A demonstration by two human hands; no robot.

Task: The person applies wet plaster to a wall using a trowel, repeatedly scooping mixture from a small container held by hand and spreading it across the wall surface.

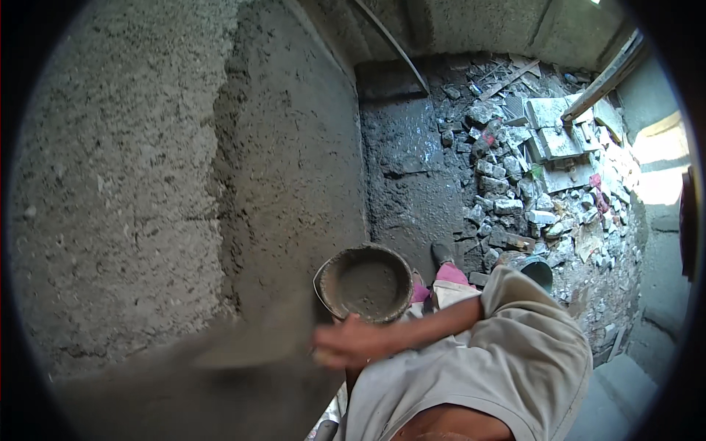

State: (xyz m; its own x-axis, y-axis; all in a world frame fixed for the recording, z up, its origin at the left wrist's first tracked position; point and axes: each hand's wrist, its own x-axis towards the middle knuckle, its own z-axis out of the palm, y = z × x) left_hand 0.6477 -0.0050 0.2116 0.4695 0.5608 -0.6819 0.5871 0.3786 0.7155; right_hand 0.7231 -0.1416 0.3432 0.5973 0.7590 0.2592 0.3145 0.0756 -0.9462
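Note:
My right hand (346,342), blurred by motion, is closed on a flat tool (250,342), apparently a trowel, smeared against the grey plaster at the lower left. Behind it, my left hand (351,320) is mostly hidden, its fingers at the near rim of a round, mortar-caked bucket (364,287), holding it up. Grey wet mortar lies inside the bucket, whose thin wire handle hangs at its left side. The wall beside me has rough plaster (125,162) at left and a smoother, damp grey band (287,162).
Broken rubble and slabs (515,206) cover the floor at right, with a leaning pole (603,77) and an overturned-looking teal container (535,273). My foot (443,253) stands on the muddy floor strip (404,198). A pipe (393,40) runs along the far wall.

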